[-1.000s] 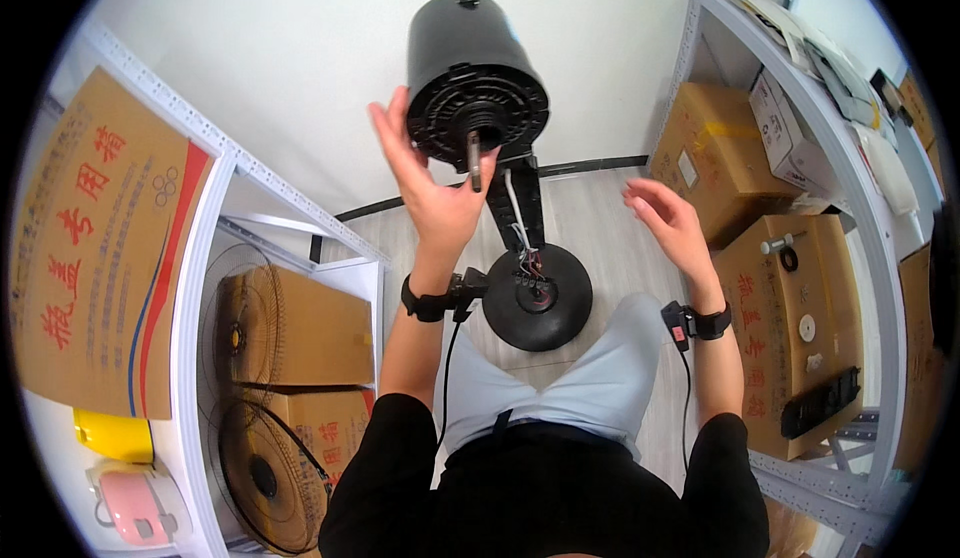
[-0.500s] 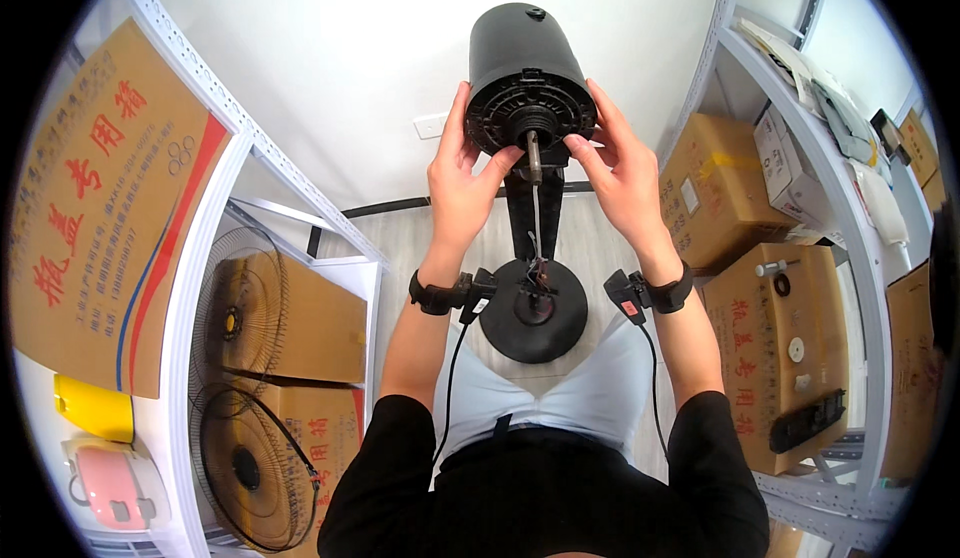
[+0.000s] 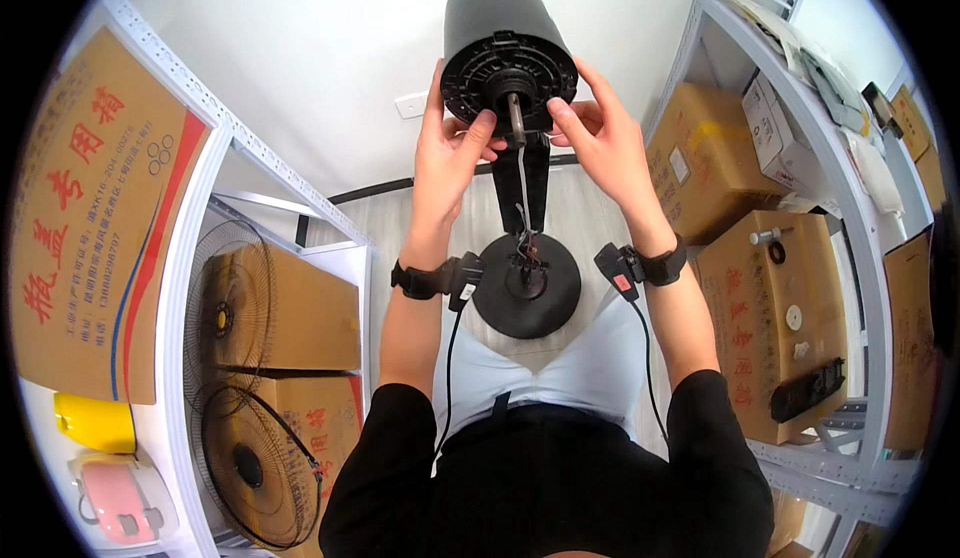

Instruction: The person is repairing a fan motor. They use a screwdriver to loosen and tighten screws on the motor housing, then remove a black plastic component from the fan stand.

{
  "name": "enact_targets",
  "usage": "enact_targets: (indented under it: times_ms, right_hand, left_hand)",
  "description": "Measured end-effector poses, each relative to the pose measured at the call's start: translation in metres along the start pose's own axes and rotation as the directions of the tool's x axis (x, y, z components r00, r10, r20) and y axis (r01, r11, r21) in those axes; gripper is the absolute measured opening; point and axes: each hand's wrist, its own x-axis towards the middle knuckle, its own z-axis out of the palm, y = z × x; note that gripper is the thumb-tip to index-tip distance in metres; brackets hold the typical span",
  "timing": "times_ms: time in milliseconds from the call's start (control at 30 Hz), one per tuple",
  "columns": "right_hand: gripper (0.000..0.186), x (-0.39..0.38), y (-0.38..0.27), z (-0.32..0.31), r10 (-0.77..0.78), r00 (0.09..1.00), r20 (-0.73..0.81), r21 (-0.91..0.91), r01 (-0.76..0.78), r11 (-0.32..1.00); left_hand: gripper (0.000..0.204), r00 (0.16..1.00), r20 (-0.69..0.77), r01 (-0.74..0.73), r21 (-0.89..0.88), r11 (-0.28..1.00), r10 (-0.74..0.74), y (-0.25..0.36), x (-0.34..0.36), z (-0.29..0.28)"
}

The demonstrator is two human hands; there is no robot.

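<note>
The left hand [image 3: 447, 166] and right hand [image 3: 612, 153] hold the black fan head [image 3: 502, 20] from both sides. A round base [image 3: 545, 308] sits below.

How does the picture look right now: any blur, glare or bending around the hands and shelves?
Head view: the left hand and right hand on the black motor look fairly sharp; head view: the white wall is bright, without a distinct glare spot; head view: the right-hand shelf bows toward the rim, and the corners go black.
</note>
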Motion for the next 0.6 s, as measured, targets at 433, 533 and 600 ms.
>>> enact_targets:
  times_ms: [433,533,600]
  right_hand:
    - [0.069,-0.001,0.018,0.003,-0.094,0.995,0.031,0.109,0.09,0.99]
    - [0.07,0.003,0.025,0.005,-0.185,0.983,0.004,0.152,0.182,0.971]
    - [0.069,0.002,0.024,0.005,-0.171,0.985,0.0,0.144,0.169,0.975]
  left_hand:
    - [0.08,0.996,0.077,-0.039,0.031,0.999,0.037,-0.008,0.001,-0.012]
    - [0.077,0.99,0.1,-0.106,0.048,0.993,0.101,-0.013,0.007,-0.016]
    - [0.074,0.985,0.103,-0.142,0.041,0.989,0.137,-0.013,0.007,-0.016]
